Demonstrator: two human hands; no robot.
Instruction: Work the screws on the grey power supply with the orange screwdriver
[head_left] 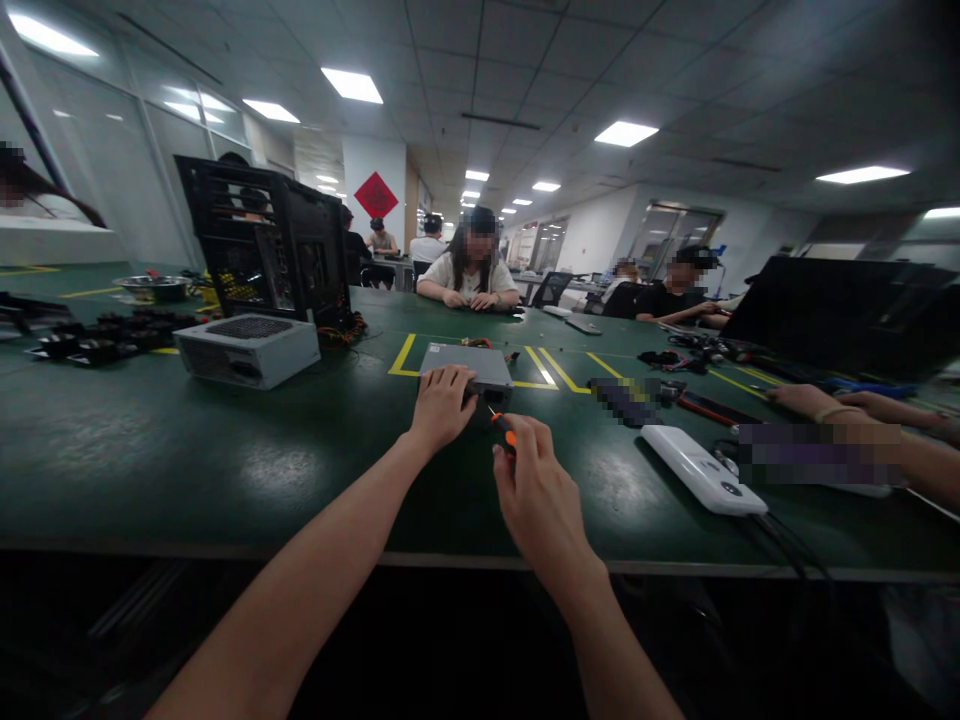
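Screwdriver (511,438) was held in the right hand (541,495) near the mid-frame grey box (480,366), which could be scratched by a slipping tip (492,410) if poorly steadied by the left hand (444,405), laid unclenched over its edge.

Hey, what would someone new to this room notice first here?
Probably the centre, where the left hand rests on a flat grey box and the right hand holds an orange-and-black screwdriver just in front of it. Next, perhaps, the tall black case standing on the table at left, and the red diamond on the white pillar beyond.
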